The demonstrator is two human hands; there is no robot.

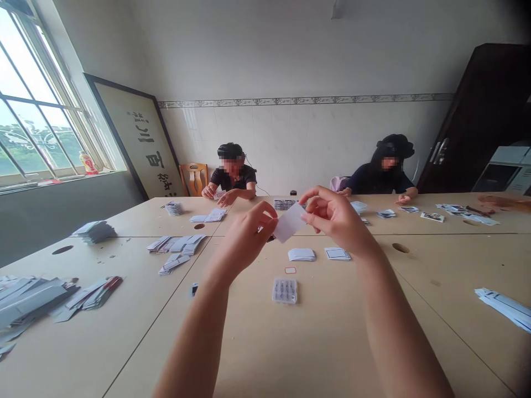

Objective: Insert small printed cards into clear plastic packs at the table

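A small white paper card (290, 223) is held up above the table, tilted, its near face blank. My left hand (254, 232) pinches its left edge between thumb and fingers. At the card's upper right, my right hand (332, 218) pinches it too, the other fingers curled. Below the hands on the table lie a stack of white cards (301, 255) and a smaller stack of cards with a dark border (337, 253). Closer to me are a little red-edged label (291, 270) and a clear plastic case (285, 291) with several compartments.
Piles of paper cards (33, 298) cover the table's left side, with more card stacks (176, 249) nearer the middle. A strip stack (506, 309) lies at right. Two people (232, 177) sit across the table (257, 354), which has round holes (400, 248).
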